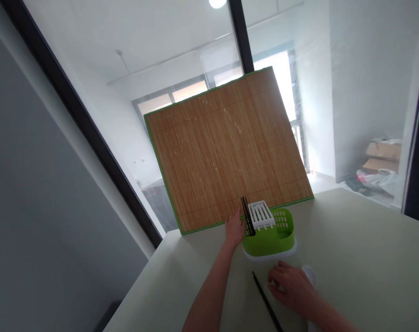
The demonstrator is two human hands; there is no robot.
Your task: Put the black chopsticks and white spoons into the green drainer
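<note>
A green utensil holder [265, 243] with a white base and a white slotted rack [261, 214] stands on the table. Several dark chopsticks [248, 216] lean upright in its left compartment. My left hand [235, 228] grips the holder's left end beside these chopsticks, its fingertips partly hidden. In front of the holder, my right hand [290, 283] hovers low over the table with bent fingers apart and nothing visible in them. A dark chopstick [266, 299] lies just left of that hand. Partly covered by the right hand is a white spoon [309, 275].
A bamboo mat [226, 152] with green edging leans against the glass behind the holder. The pale table [362, 258] extends right, and its left edge slants toward a grey wall [57, 193]. Cardboard boxes [384, 154] lie beyond the glass.
</note>
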